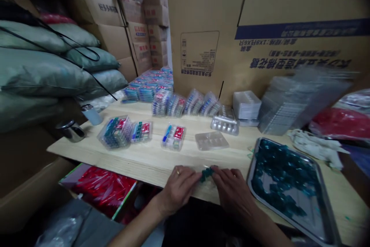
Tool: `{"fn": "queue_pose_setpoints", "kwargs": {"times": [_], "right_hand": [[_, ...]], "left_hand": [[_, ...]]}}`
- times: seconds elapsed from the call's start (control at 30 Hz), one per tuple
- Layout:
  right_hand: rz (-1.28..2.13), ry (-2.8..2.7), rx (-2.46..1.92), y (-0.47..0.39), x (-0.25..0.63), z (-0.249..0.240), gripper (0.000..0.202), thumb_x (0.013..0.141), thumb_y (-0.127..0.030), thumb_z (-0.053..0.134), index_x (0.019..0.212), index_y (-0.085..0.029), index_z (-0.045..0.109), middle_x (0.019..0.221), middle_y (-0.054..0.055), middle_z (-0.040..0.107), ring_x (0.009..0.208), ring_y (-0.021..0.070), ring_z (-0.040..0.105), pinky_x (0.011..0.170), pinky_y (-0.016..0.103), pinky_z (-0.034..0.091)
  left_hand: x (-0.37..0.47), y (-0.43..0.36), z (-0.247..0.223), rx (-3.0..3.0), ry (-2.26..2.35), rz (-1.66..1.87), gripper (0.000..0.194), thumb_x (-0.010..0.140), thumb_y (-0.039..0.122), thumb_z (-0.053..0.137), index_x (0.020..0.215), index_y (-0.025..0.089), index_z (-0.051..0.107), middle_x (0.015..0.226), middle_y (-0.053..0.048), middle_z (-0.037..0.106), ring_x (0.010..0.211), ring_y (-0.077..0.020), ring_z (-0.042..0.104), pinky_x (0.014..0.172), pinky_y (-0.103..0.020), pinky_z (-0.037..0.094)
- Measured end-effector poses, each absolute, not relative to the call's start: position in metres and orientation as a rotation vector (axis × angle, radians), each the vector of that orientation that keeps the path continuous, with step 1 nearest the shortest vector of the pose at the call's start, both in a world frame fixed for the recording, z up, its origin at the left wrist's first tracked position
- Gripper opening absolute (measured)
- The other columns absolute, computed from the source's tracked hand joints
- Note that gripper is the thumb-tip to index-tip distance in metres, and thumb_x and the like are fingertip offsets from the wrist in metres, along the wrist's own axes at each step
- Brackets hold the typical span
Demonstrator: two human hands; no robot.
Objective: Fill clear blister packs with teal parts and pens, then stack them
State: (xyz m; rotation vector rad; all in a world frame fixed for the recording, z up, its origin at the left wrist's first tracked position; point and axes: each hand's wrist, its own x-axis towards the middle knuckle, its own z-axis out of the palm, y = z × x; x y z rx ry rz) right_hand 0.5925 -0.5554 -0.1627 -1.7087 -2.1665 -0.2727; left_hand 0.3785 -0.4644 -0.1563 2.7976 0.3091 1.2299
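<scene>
Near the front edge of the wooden table, my left hand [180, 185] and my right hand [231, 187] meet over a short row of small teal pieces [206, 174]. Fingers of both hands are closed on its two ends; blur hides the exact kind. Just beyond lies a clear plastic blister tray [212, 140] with moulded hollows. Left of that tray, a clear pack [173, 137] holds a blue pen-like item and a red patterned block. To my right, a metal tray [326, 212] carries many loose, shiny teal pieces [285, 166].
Filled packs [117, 131] stand in a row at left, with more [198, 101] along the back. Clear trays [283, 102] are stacked at back right near white gloves [316, 145]. A large carton [202, 15] walls the rear. Below left is a box of red packets [101, 187].
</scene>
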Motion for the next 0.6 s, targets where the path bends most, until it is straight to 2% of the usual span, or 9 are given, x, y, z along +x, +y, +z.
{"fn": "queue_pose_setpoints", "kwargs": {"times": [0.1,0.17,0.27,0.4,0.5,0.6], "right_hand": [[-0.178,-2.135,-1.664,-0.516,0.585,-0.122,0.029,0.084,-0.004,0.043,0.101,-0.019,0.062,0.102,0.011,0.07,0.087,0.0233,0.058,0.078,0.037,0.033],[-0.026,-1.977,-1.686,-0.482,0.579,-0.101,0.02,0.088,-0.011,0.042,0.096,-0.019,0.059,0.088,0.009,0.068,0.084,0.0228,0.058,0.078,0.036,0.035],[0.48,-1.586,-1.606,-0.422,0.57,-0.088,0.007,0.086,-0.021,0.047,0.09,-0.021,0.054,0.077,0.001,0.064,0.073,0.0173,0.058,0.069,0.029,0.04],[1.099,-1.122,-1.458,-0.352,0.552,-0.096,0.007,0.072,-0.015,0.054,0.077,-0.019,0.052,0.062,-0.004,0.057,0.058,0.0116,0.053,0.055,0.022,0.035],[1.282,-1.02,-1.441,-0.322,0.537,-0.107,0.01,0.064,-0.012,0.057,0.07,-0.018,0.052,0.059,-0.004,0.055,0.052,0.0095,0.049,0.05,0.02,0.033],[1.337,-1.055,-1.444,-0.31,0.533,-0.113,0.009,0.061,-0.011,0.055,0.065,-0.017,0.05,0.055,-0.004,0.053,0.049,0.009,0.047,0.049,0.02,0.035]], "left_hand": [[0.363,-0.431,-0.137,2.61,0.558,1.358,0.055,0.088,0.017,0.059,0.142,0.018,0.043,0.126,-0.016,0.063,0.119,-0.0263,0.058,0.1,-0.044,0.047],[0.352,-0.405,-0.129,2.308,0.814,1.453,0.047,0.091,0.026,0.057,0.137,0.019,0.048,0.13,-0.015,0.06,0.121,-0.0261,0.057,0.102,-0.043,0.046],[0.342,-0.36,-0.128,1.763,1.089,1.519,0.036,0.092,0.036,0.053,0.122,0.016,0.058,0.119,-0.013,0.065,0.111,-0.0221,0.062,0.098,-0.037,0.048],[0.337,-0.307,-0.142,1.465,1.192,1.365,0.039,0.08,0.041,0.061,0.107,0.012,0.064,0.097,-0.01,0.07,0.09,-0.0193,0.067,0.083,-0.032,0.052],[0.336,-0.284,-0.153,1.47,1.235,1.247,0.04,0.078,0.04,0.059,0.103,0.011,0.066,0.091,-0.01,0.07,0.084,-0.0191,0.066,0.075,-0.031,0.051],[0.334,-0.274,-0.158,1.575,1.284,1.181,0.039,0.081,0.04,0.054,0.101,0.01,0.067,0.088,-0.01,0.07,0.081,-0.0201,0.064,0.073,-0.032,0.05]]}}
